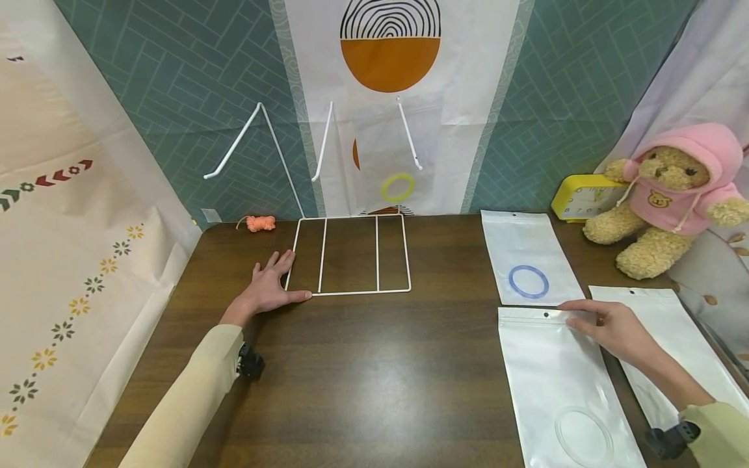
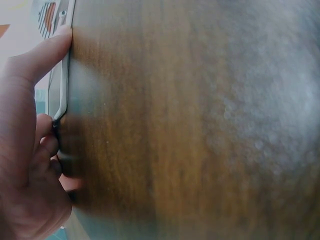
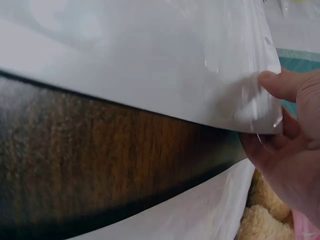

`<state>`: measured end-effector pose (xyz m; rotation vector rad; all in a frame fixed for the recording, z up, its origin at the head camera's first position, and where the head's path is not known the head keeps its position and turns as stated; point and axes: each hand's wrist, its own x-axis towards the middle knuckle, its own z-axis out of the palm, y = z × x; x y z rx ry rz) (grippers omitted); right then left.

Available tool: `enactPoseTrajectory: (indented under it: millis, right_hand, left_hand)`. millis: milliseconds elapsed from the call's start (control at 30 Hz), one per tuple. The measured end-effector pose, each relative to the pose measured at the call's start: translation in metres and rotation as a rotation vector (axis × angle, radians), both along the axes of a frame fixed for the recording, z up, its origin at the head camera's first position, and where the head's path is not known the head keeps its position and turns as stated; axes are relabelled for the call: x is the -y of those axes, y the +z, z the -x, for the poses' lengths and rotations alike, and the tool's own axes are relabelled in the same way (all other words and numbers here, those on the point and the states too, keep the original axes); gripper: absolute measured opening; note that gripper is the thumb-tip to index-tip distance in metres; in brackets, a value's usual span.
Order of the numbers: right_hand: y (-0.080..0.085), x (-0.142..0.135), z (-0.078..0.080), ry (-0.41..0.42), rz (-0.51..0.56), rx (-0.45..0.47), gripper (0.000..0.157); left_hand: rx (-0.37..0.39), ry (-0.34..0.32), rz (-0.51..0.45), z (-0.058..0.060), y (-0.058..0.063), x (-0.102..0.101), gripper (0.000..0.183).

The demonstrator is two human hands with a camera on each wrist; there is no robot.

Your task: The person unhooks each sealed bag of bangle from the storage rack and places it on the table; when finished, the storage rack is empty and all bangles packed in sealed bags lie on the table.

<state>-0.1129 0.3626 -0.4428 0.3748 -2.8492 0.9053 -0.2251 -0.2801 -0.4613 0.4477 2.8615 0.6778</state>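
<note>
My left hand [image 1: 266,286] rests at the front left corner of a white wire display rack [image 1: 363,293], fingers spread along its side and thumb extended to the front bar. In the left wrist view the thumb [image 2: 52,50] touches the wire. A pouch with a yellow ring [image 1: 398,188] hangs from the rack's right prong. My right hand [image 1: 614,328] pinches the top right corner of a white zip pouch [image 1: 538,370] holding a clear ring. The right wrist view shows this pouch [image 3: 150,65] with its near edge raised above the tabletop.
Behind the held pouch lies another with a blue ring [image 1: 528,281]; a third pouch [image 1: 673,344] lies to its right. A yellow clock [image 1: 585,195] and a teddy bear [image 1: 667,195] in a pink hoodie stand at the back right. Orange yarn [image 1: 260,223] sits left of the rack.
</note>
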Motion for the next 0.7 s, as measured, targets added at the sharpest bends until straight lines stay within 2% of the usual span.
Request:
enactPoseTrajectory:
  millis: [200, 367, 567, 700]
  right_hand:
    - [-0.003, 0.005, 0.001, 0.027, -0.088, -0.156, 0.034]
    - [-0.001, 0.007, 0.002, 0.015, -0.105, -0.177, 0.032]
    - [0.003, 0.008, 0.005, 0.008, -0.102, -0.286, 0.032]
    - [0.009, 0.007, 0.007, 0.016, -0.076, -0.306, 0.031]
  left_hand:
    - [0.004, 0.003, 0.019, 0.001, 0.0, 0.0, 0.111]
    - [0.012, 0.004, 0.028, 0.001, -0.001, 0.0, 0.11]
    - [0.014, 0.005, 0.028, 0.0, 0.001, -0.001, 0.11]
    - [0.014, 0.003, 0.032, 0.001, 0.001, -0.001, 0.11]
